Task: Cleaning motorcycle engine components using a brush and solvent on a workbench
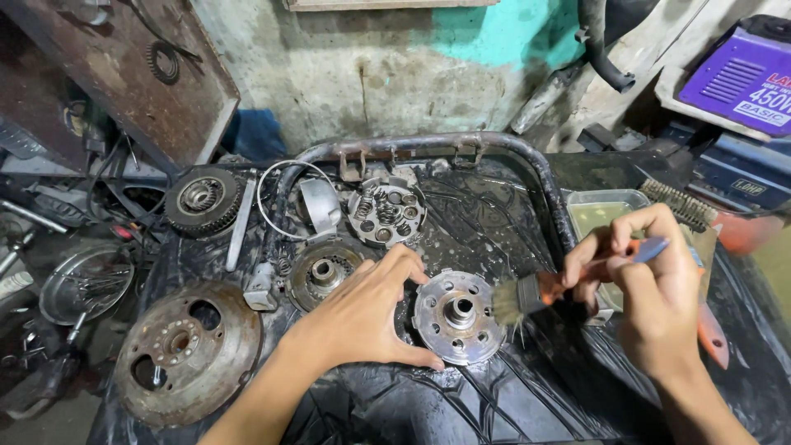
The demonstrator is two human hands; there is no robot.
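Observation:
My left hand point(362, 311) rests on the wet black sheet point(494, 395), its thumb and fingers curved around the left edge of a round silver hub plate point(458, 316) with a ring of holes. My right hand point(651, 288) grips a paintbrush point(527, 295) with an orange and blue handle. Its bristles hover at the plate's right edge. A dirtier round hub point(323, 272) lies just left of my left hand.
A round plate with springs point(386, 211), a geared clutch drum point(203, 199), a wire ring point(288, 206) and a rusty disc point(188, 353) lie to the left. A clear tub of liquid point(597, 213), a wire brush point(680, 206) and a purple machine point(741, 74) are at right.

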